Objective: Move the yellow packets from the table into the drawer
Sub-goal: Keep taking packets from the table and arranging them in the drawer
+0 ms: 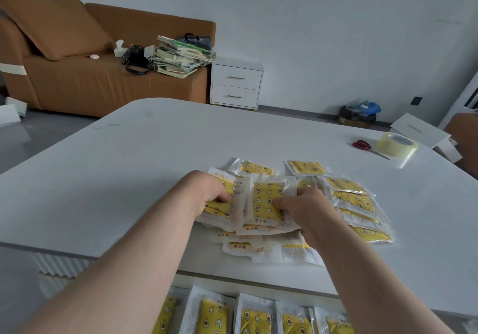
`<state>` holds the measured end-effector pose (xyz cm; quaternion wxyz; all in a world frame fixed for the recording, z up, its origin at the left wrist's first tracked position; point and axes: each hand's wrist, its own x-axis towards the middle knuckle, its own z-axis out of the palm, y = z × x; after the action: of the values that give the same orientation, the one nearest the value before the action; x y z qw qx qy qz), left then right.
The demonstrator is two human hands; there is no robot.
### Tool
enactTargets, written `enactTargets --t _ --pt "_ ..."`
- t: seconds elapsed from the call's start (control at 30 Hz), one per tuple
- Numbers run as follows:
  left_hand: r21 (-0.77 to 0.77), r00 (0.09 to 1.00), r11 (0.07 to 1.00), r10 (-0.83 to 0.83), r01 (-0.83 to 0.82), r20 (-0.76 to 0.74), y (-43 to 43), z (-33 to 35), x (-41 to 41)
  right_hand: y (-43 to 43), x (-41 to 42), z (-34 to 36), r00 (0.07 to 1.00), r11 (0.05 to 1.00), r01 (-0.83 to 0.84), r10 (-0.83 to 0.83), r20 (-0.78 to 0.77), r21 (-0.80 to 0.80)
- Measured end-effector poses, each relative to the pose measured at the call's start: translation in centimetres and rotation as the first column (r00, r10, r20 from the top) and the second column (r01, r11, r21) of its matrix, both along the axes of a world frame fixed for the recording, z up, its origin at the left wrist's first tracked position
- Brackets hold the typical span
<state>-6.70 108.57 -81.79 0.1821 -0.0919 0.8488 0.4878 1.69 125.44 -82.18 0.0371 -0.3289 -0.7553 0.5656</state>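
Several yellow packets (354,200) with star prints lie in a loose pile on the white table (155,168), near its front edge. My left hand (207,191) grips a small stack of packets (219,208) at the pile's left side. My right hand (307,209) pinches one upright packet (267,200) in the middle of the pile, thumb on its front. Below the table edge an open drawer (248,288) holds a row of several yellow packets (214,317) standing side by side.
Red-handled scissors (367,147) and a roll of clear tape (397,145) lie at the table's right. Beyond the table stand a brown sofa (77,82) with stacked books (181,54), a white two-drawer nightstand (236,85), and bags (359,112) by the wall.
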Motion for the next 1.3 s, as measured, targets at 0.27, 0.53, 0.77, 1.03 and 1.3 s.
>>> enactTargets --t 0.27,0.53,0.77,1.03,1.3 --pt "0.004 0.999 0.999 -0.046 0.046 -0.021 0.9 0.1 -0.1 0.4 -0.1 -0.5 0.999 0.996 0.01 -0.013 -0.04 -0.084" --pt "-0.204 0.993 0.976 -0.092 0.075 -0.075 0.9 0.5 0.2 2.1 0.5 1.1 0.984 0.982 0.097 -0.119 -0.133 -0.159" --pt "-0.156 0.998 0.986 -0.058 0.052 -0.038 1.2 0.3 0.3 3.0 1.9 1.8 0.981 0.976 0.087 -0.12 -0.156 -0.202" --pt "-0.026 0.997 0.999 0.03 -0.032 -0.069 0.6 0.2 -0.6 3.8 2.9 2.5 0.975 0.966 0.08 -0.127 -0.18 -0.246" --pt "0.242 0.999 0.97 -0.009 0.0 0.036 -0.1 0.8 -0.9 4.1 3.1 2.4 0.971 0.91 0.028 -0.123 -0.205 -0.414"
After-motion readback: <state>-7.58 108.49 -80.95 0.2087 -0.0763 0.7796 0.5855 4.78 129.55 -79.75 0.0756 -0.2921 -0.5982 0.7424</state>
